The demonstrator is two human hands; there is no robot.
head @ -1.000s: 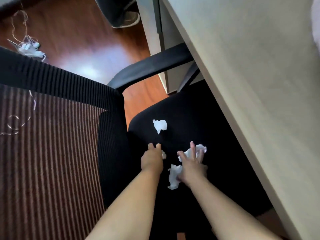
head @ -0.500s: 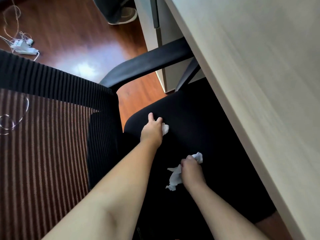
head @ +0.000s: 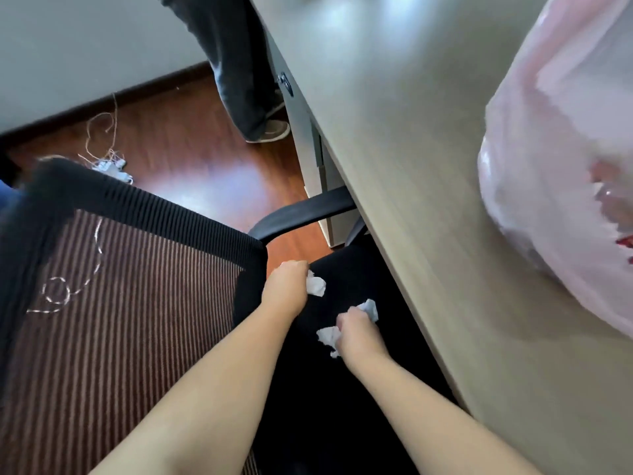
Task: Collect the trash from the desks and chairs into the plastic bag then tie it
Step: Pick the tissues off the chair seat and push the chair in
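Over at nine o'clock stands the mesh chair back (head: 113,320), with nothing on it to collect. Just past its edge the left hand (head: 286,289) is low over the black chair seat (head: 342,399), grip closed round a tissue ball (head: 317,286), and the white paper pokes out on the three o'clock side of the fist. Next along, the right hand (head: 358,335) is fisted too, grip closed on a tissue wad (head: 369,308). One end sticks out at one o'clock and a ragged tail shows at nine. Both hands are full, and I see no loose paper on the part of the seat that shows.

This stuff weighs next to nothing, I'd say: soft, crushable, nothing to break. The risk runs the other way, because that ragged tail could tear off or slip from a slack fist. Better to bunch it tight, whole palm round the wad rather than a fingertip pinch.

Further right, the worktop (head: 411,183) runs from twelve o'clock down to five, its edge overhanging the seat. On it, at two to three o'clock from the hands, sits the plastic bag (head: 555,149), pale pink, thin and floppy, with something already showing through its wall. Its mouth is out of sight. Film like that is slippery and collapses, so I reckon one hand must take the rim and hold it open while the other drops the paper in.
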